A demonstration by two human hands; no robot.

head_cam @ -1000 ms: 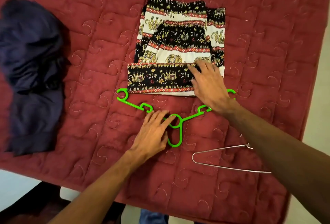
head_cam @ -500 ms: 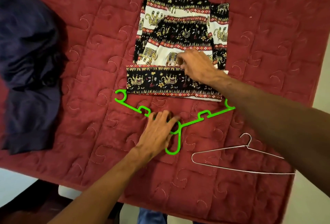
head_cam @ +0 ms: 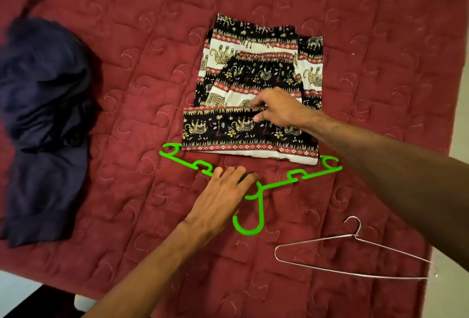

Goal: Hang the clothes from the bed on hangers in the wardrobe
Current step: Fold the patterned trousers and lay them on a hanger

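left hand (head_cam: pixel 221 194) flat; right hand (head_cam: pixel 279 111) pinching cloth (head_cam: pixel 223 128).

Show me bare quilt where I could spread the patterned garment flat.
Widest bare quilt: the strip between the navy pile and the patterned garment, and the far band beyond the garment. Crowded: the garment's near edge, with the green hanger, left hand and right hand; the wire hanger takes the near right.

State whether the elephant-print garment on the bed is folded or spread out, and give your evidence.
Folded. The elephant-print garment lies as a compact rectangle with layers overlapping; the right hand pinches its top fold.
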